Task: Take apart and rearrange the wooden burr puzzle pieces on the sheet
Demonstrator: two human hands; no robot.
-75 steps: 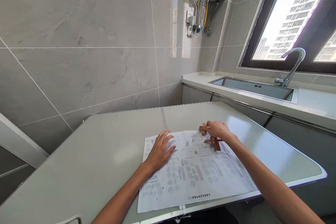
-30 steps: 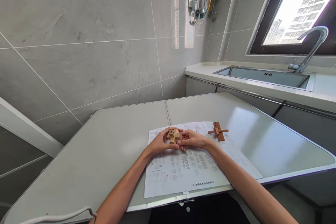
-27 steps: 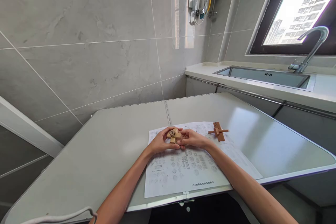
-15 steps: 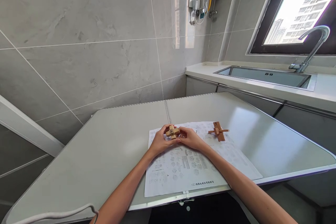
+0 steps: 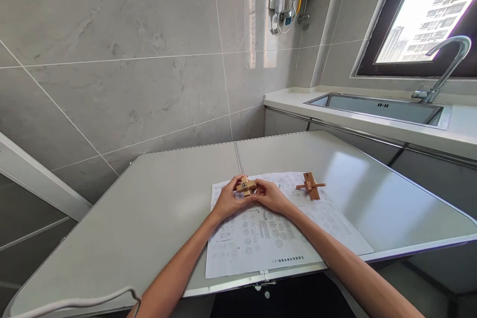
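Note:
Both hands meet over a printed instruction sheet on the grey table. My left hand and my right hand each pinch a light wooden interlocking puzzle, held just above the paper with a dark mark on its top face. A second, darker wooden cross-shaped puzzle lies on the sheet to the right of my right hand, untouched.
A tiled wall runs behind the table. To the right, a counter holds a steel sink and a curved tap under a window. A white cable lies at the near left table edge.
My right hand left the darker puzzle and brought the light puzzle to the sheet's middle, where my left hand joined it. Over the last second both hands turned it slightly.

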